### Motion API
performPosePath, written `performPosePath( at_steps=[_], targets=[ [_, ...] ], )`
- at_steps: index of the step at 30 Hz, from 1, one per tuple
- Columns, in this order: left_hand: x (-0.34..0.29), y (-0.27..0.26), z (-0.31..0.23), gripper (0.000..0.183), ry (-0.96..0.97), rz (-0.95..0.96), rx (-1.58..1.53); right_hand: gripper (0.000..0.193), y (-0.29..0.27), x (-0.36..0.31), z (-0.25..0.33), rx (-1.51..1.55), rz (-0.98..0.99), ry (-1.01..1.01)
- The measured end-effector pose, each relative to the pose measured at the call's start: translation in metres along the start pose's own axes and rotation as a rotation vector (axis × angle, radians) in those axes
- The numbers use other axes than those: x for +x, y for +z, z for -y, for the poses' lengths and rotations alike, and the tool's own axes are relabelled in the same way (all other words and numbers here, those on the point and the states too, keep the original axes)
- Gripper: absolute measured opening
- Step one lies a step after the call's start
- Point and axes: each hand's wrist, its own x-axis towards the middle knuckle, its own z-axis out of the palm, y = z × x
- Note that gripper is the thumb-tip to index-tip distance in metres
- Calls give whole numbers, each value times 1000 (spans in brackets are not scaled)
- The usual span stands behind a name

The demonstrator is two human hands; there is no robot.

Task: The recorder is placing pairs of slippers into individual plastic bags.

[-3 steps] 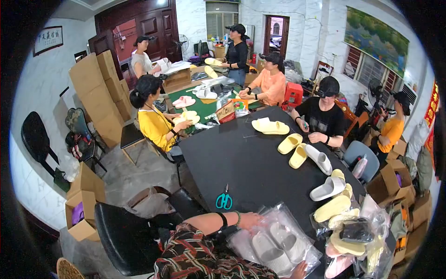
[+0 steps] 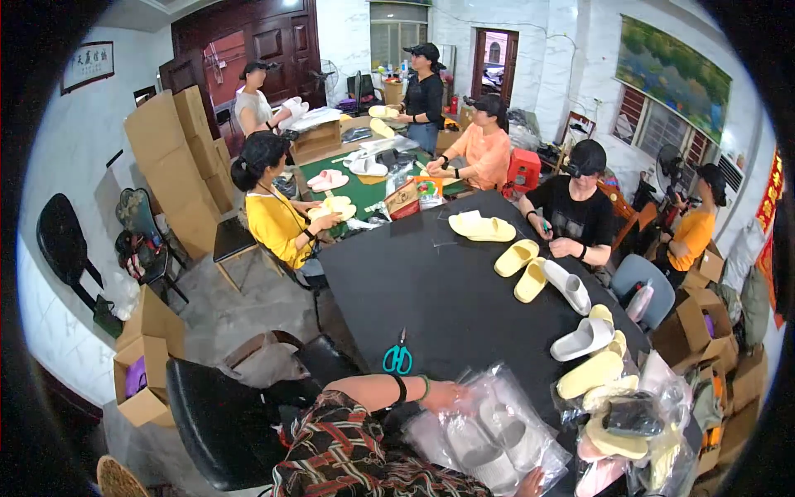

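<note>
In front of me at the table's near edge is a clear plastic bag (image 2: 542, 432) with a pair of light grey slippers (image 2: 474, 451) inside. My left hand (image 2: 445, 396) grips the bag at its upper left edge, its fingertips partly lost in the plastic's glare. At the lower right corner my right hand (image 2: 532, 482) holds the same bag; only some of its fingers show. A pinkish shape shows through the plastic at left. Teal-handled scissors (image 2: 397, 359) lie on the black table (image 2: 397, 282) beyond my left hand.
Yellow slippers (image 2: 482, 226) and grey slippers (image 2: 582, 338) line the table's right side. Bagged slippers (image 2: 617, 435) are piled at my right. A person in black (image 2: 573, 217) sits across; others work at a green table (image 2: 319, 172). A black chair (image 2: 219, 422) stands at my left.
The view has shifted very slightly. Both hands stay on the bag, which has barely moved.
</note>
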Motion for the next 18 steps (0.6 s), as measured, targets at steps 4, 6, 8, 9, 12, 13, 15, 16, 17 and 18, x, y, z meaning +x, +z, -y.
performPosePath(
  at_steps=[4,6,8,9,12,13,15,16,17,18],
  targets=[
    [29,-17,-2,90,284,234,174,134,15,-11,0,-90,5,7],
    [15,-2,-4,85,308,229,148,133,10,1,1,-176,23,-69],
    [22,40,11,85,366,149,104,132,2,6,6,-248,36,-118],
    [32,52,19,84,466,89,60,132,-1,5,7,-276,49,-120],
    [87,42,11,82,508,189,114,131,11,-8,8,-315,100,-45],
    [84,45,4,82,487,174,98,130,8,-1,7,-353,120,-76],
    [102,45,-10,84,469,156,114,130,6,0,8,-378,154,-46],
    [109,57,-9,84,489,168,113,129,5,3,8,-389,172,-34],
    [118,78,-1,86,529,39,42,129,2,8,9,-402,187,-27],
    [127,94,5,88,576,-84,-32,125,7,9,8,-493,108,-45]
  ],
)
